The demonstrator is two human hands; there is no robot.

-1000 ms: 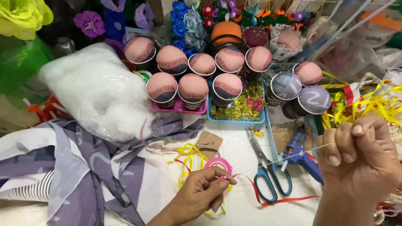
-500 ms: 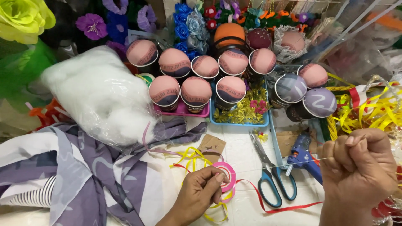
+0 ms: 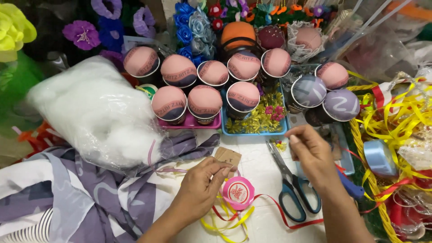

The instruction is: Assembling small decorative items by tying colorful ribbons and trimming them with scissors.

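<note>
Looks like a ribbon-and-thread step. The left hand (image 3: 200, 186) has its fingers (image 3: 226, 171) pinched together right at the 12 o'clock edge of the pink ribbon spool (image 3: 238, 192), which lies flat on the tabletop (image 3: 256, 162). Can't tell if anything thin is caught in that pinch.

The right hand (image 3: 311, 155) hovers at about 2 o'clock from the spool. Its fingers are curled in, but it's seen from the back, so there's no telling whether they're gripping anything.

The blue-handled scissors (image 3: 293, 191) lie just under it at 6 o'clock. A red ribbon (image 3: 288, 223) trails from the spool past the scissors.

A tray of fabric-topped cups (image 3: 204, 101) is at 12 o'clock and a bag of white stuffing (image 3: 99, 112) at 10.

My guess is that whatever comes next needs a steady pinch at the spool and both hands working close together, so the loose ribbon doesn't tangle.
</note>
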